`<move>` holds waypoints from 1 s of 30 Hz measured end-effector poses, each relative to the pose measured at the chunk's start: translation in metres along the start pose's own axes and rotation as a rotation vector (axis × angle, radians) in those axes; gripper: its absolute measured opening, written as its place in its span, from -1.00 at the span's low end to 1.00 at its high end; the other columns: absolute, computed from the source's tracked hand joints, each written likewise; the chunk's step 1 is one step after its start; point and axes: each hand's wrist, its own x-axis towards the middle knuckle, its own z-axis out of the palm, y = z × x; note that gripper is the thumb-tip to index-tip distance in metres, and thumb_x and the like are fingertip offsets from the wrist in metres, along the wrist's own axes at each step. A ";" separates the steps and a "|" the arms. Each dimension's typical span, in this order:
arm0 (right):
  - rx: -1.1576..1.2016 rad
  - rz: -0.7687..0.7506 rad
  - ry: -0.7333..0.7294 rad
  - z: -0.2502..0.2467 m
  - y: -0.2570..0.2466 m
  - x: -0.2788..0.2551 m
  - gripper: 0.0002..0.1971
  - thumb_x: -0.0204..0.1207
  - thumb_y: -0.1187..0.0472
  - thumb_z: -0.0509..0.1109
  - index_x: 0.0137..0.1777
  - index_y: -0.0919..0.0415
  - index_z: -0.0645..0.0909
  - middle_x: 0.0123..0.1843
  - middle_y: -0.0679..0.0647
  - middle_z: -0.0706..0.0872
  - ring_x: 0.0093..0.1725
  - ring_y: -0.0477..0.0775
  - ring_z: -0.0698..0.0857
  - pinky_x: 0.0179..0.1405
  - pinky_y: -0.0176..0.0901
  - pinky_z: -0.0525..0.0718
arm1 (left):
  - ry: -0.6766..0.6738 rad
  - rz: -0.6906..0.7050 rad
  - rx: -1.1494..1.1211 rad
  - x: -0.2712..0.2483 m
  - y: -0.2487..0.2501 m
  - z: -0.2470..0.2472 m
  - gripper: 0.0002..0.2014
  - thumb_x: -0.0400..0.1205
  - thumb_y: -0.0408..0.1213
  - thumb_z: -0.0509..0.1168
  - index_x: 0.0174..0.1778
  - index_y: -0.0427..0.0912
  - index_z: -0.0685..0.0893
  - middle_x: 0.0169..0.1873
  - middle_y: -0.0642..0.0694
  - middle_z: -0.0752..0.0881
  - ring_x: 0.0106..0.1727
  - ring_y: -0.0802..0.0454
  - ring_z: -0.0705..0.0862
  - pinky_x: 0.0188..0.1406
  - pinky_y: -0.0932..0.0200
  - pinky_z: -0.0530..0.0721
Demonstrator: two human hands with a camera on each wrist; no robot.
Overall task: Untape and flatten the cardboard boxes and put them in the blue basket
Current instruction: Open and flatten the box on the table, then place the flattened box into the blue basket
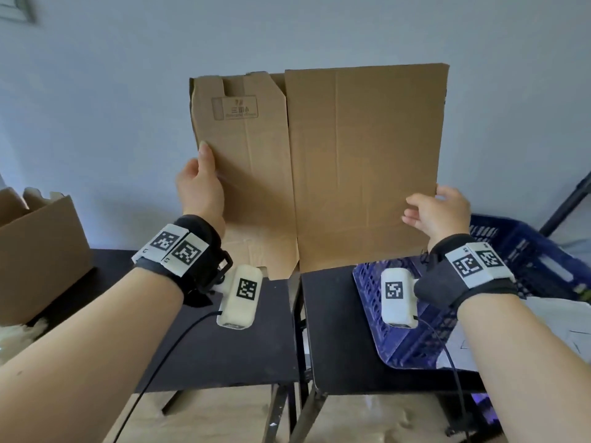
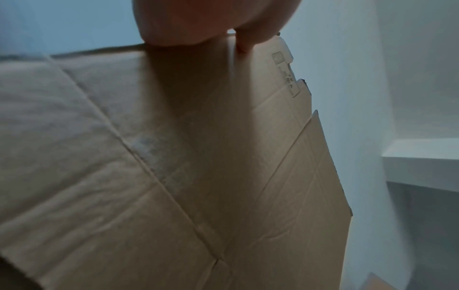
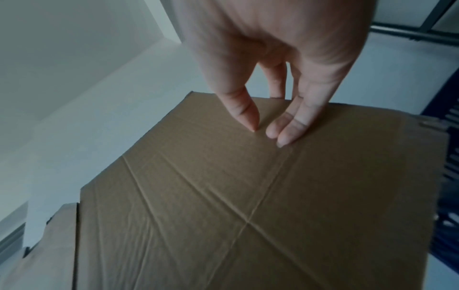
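A flattened brown cardboard box (image 1: 335, 161) stands upright in front of me, its lower edge near the black tables. My left hand (image 1: 200, 183) grips its left edge, thumb on the near face; the same cardboard (image 2: 198, 157) fills the left wrist view under that hand (image 2: 213, 25). My right hand (image 1: 435, 212) pinches the right edge, with the fingers (image 3: 285, 133) lying on the near face of the cardboard (image 3: 248, 206) and others behind the edge. The blue basket (image 1: 527, 251) sits low at the right, just beyond the right hand.
An open cardboard box (image 1: 38, 244) with pale stuffing stands at the left on the black table (image 1: 224, 346). A second black table (image 1: 335, 330) adjoins it on the right. A dark metal stand (image 1: 569, 203) leans at the far right. A white wall is behind.
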 end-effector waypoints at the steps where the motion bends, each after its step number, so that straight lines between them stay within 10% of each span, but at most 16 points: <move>1: 0.003 -0.009 0.022 -0.011 -0.002 0.006 -0.69 0.46 0.43 0.37 0.12 0.15 0.44 -0.04 0.14 0.68 -0.32 0.02 0.70 -0.11 -0.06 0.78 | -0.015 0.014 0.003 -0.006 0.001 0.012 -0.60 0.69 0.08 0.11 -0.40 -0.07 0.41 -0.39 0.04 0.47 -0.34 0.11 0.42 -0.24 0.21 0.41; 20: 0.011 0.107 0.044 -0.288 0.048 0.256 -0.35 0.43 0.18 0.49 0.48 0.11 0.30 0.10 0.04 0.58 -0.15 0.05 0.72 -0.23 -0.15 0.75 | -0.347 0.037 0.076 -0.141 -0.060 0.378 -0.62 0.58 0.17 0.27 -0.11 -0.12 0.49 -0.18 -0.10 0.49 -0.17 0.06 0.46 -0.18 0.18 0.41; 24: -0.109 0.179 -0.023 -0.316 0.074 0.305 -0.68 0.42 0.10 0.55 0.04 0.10 0.48 -0.02 0.02 0.62 -0.32 0.00 0.65 -0.26 -0.14 0.75 | -0.297 -0.086 0.252 -0.142 -0.115 0.418 -0.64 0.61 0.09 0.25 -0.05 -0.18 0.51 -0.11 -0.11 0.54 -0.07 -0.03 0.52 -0.08 0.13 0.46; 30: -0.465 0.421 -0.337 -0.308 0.134 0.361 -0.32 0.46 0.21 0.53 0.50 0.34 0.30 0.14 0.21 0.65 -0.35 0.05 0.67 -0.25 -0.12 0.70 | -0.326 -0.167 0.575 -0.129 -0.168 0.431 -0.21 0.48 -0.17 0.50 0.54 -0.23 0.23 0.37 -0.15 0.51 0.36 -0.11 0.52 0.35 -0.08 0.53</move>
